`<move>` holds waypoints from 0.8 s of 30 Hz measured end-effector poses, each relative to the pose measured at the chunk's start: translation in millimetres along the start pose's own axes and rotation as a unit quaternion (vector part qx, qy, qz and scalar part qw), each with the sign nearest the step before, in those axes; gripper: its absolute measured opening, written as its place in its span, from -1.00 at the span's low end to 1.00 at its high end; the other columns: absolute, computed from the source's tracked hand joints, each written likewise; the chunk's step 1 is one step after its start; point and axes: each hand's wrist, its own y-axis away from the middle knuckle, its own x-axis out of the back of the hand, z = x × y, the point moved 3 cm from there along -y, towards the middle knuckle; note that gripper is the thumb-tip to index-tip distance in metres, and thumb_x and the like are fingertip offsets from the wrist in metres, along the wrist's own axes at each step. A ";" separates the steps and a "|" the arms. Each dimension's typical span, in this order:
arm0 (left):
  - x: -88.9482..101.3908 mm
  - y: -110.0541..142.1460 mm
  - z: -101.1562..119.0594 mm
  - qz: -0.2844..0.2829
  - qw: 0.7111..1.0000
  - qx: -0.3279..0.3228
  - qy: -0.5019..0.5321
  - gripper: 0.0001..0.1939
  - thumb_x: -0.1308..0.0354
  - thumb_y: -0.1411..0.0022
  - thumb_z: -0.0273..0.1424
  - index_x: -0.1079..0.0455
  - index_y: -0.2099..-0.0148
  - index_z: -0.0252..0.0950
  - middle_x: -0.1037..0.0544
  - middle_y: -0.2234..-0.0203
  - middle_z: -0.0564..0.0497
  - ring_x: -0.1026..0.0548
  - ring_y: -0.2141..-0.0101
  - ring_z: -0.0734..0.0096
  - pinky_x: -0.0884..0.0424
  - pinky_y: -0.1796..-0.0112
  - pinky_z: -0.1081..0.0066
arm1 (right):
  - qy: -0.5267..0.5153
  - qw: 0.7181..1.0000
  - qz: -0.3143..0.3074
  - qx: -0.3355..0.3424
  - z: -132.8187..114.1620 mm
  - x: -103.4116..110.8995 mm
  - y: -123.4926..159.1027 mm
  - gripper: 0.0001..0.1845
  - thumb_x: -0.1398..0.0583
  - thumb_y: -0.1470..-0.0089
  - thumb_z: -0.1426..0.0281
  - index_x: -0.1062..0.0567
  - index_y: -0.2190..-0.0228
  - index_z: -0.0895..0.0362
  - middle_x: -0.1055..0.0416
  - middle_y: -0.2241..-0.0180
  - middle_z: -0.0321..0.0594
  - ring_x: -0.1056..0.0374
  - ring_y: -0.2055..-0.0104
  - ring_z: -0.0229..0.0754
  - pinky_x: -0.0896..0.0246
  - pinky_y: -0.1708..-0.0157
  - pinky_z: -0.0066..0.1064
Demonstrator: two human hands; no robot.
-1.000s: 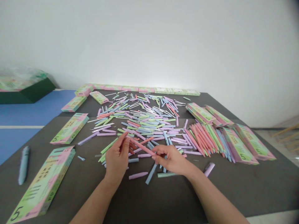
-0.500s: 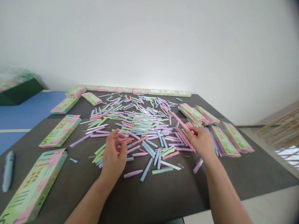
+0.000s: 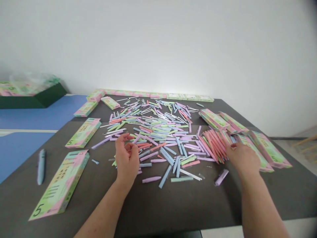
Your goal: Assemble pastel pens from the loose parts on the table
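My left hand (image 3: 127, 162) hovers over the near left side of a wide heap of pastel pen parts (image 3: 163, 132); its fingers are bent and apart, with nothing visible in them. At the right of the heap, my right hand (image 3: 244, 160) has its fingertips closed on what looks like a pink pen (image 3: 225, 137), blurred and partly hidden. Just left of those fingers lies a dense fan of pink pens (image 3: 210, 143). A short purple piece (image 3: 221, 177) rests on the table below them. Thin white sticks (image 3: 190, 174) lie among the coloured pieces.
Printed pen boxes lie along the left, such as the near box (image 3: 60, 185), and in a back row (image 3: 158, 95). More boxes (image 3: 269, 150) overlap at the right. A blue pen (image 3: 41, 167) is at far left. A green bin (image 3: 47, 97) stands on a blue surface (image 3: 24, 145).
My right hand has moved right, toward the boxes, and the fan of pink pens now shows beside it. My left hand stays over the heap. The whole view has shifted slightly.
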 end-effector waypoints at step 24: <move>-0.1 2.8 9.7 -0.011 0.998 0.039 0.041 -0.65 -0.03 -0.16 -0.58 -0.17 0.01 -0.19 -0.32 0.14 0.01 -0.39 0.51 0.63 -0.33 0.51 0.55 | -0.142 0.786 -0.119 0.590 -231.1 -4.5 70.1 -0.80 -0.15 -0.08 0.52 -0.57 0.28 0.21 -0.44 0.27 -0.02 -0.28 0.13 -0.03 -0.14 0.13 -0.29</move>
